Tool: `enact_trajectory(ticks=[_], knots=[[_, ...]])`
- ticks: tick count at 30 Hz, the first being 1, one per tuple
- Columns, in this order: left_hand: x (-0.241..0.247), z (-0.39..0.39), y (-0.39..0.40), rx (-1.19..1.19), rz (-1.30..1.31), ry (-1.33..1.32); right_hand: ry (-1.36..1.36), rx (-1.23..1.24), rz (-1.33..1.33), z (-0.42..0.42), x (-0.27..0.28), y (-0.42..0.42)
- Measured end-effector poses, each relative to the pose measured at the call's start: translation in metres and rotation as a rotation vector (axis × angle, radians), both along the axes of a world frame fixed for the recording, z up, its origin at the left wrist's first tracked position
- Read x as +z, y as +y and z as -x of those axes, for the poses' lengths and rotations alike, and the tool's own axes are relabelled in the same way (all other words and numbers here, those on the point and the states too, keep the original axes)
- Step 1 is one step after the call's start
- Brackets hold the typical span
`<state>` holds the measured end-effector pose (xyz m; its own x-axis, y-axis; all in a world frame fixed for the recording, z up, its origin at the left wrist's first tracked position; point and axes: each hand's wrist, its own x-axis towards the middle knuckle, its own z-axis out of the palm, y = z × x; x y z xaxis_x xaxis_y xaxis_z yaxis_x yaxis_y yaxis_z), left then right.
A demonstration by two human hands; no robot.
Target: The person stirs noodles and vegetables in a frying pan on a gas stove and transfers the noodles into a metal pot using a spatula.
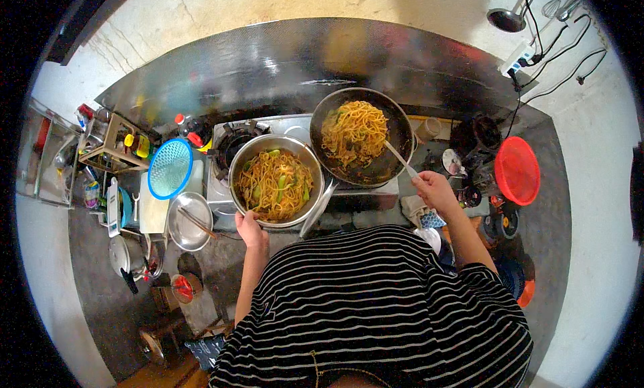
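Note:
My left hand [251, 229] grips the near rim of a round stainless steel bowl [317, 197], which holds noodles with green vegetables [277, 186]. Just right of the bowl, a dark wok [400, 169] sits over the right side of the gas stove [297, 122], with a heap of noodles [358, 130] in it. The handle of a spatula [400, 158] is in my right hand [433, 189], at the wok's near right side; the spatula's head is hidden among the noodles. The left burner [241, 139] shows partly behind the bowl.
Left of the bowl are a steel basin [185, 226] with chopsticks [197, 222] across it, a blue plastic basket [170, 168], a cutting board [154, 212] and sauce bottles [190, 128]. At right are a glass jar [428, 129], a cloth [414, 207] and a red basket [517, 170]. A metal backsplash [282, 66] stands behind the stove.

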<state>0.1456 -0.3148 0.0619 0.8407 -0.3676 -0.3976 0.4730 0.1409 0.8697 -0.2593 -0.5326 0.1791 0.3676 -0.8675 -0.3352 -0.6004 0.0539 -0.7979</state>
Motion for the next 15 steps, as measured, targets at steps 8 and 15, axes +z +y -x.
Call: enact_trajectory(ticks=[8, 15], knots=[[0.022, 0.022, -0.004, 0.037, 0.089, 0.090, -0.053, -0.044, -0.142, 0.001, 0.021, 0.003], [0.007, 0.026, 0.003, -0.003, -0.108, 0.004, -0.087, -0.048, -0.131, -0.001, 0.025, 0.004]])
